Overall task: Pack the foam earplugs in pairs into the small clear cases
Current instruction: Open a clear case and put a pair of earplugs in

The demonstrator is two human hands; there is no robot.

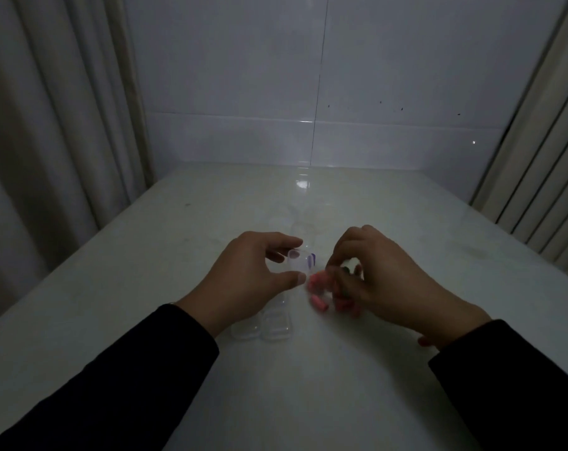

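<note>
Worktop point(276, 385): pale, glossy, stone-like surface, seen in dim light; it fills the lower and middle frame and narrows toward the far wall.

Sleeves point(113, 385): dark, entering from the lower left and lower right corners.

Clear cases point(276, 330): two small transparent lidded cases are laid side by side just below centre frame, partly covered by the left wrist. Their contents cannot be made out.

Foam earplugs point(318, 302): pink pieces are scattered at centre frame, between the two hands and under the right hand's fingers. One more pink piece is seen beside the right wrist.

Left hand point(247, 281): half open, thumb and forefinger curved round an open clear case point(297, 265) standing just left of the earplugs; purple shapes are seen inside it. Firm contact with the case cannot be told.

Right hand point(383, 278): fingers curled down and bunched over the earplug pile, tips together near a small dark item. Blur prevents telling what, if anything, is pinched.

Wall point(374, 92): large pale tiles with a vertical joint, across the upper centre, meeting the worktop's far edge.

Curtains point(48, 109): light, pleated, hung at the upper left and upper right edges.
</note>
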